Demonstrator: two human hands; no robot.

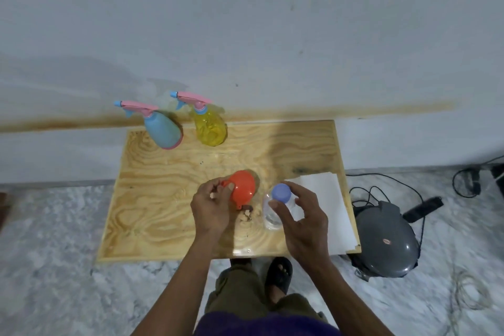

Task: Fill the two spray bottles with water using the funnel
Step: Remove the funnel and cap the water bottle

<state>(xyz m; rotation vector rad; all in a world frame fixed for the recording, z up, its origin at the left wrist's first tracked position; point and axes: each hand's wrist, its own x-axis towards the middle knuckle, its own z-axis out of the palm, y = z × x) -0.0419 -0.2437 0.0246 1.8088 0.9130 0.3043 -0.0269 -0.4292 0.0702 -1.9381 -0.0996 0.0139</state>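
Two spray bottles stand at the back of a wooden table (pixel 169 199): a blue spray bottle (pixel 163 129) on the left and a yellow spray bottle (pixel 208 127) to its right, both with pink trigger heads on. An orange funnel (pixel 244 185) lies near the table's middle. My left hand (pixel 214 203) pinches its rim tab. A clear water bottle (pixel 274 210) with a blue cap stands to the right of the funnel. My right hand (pixel 302 215) hovers around it with fingers spread; whether they touch the bottle is unclear.
White paper sheets (pixel 332 199) lie on the table's right part. A grey domed appliance (pixel 387 240) with black cables sits on the marble floor to the right. A white wall rises right behind the table. My feet are below the front edge.
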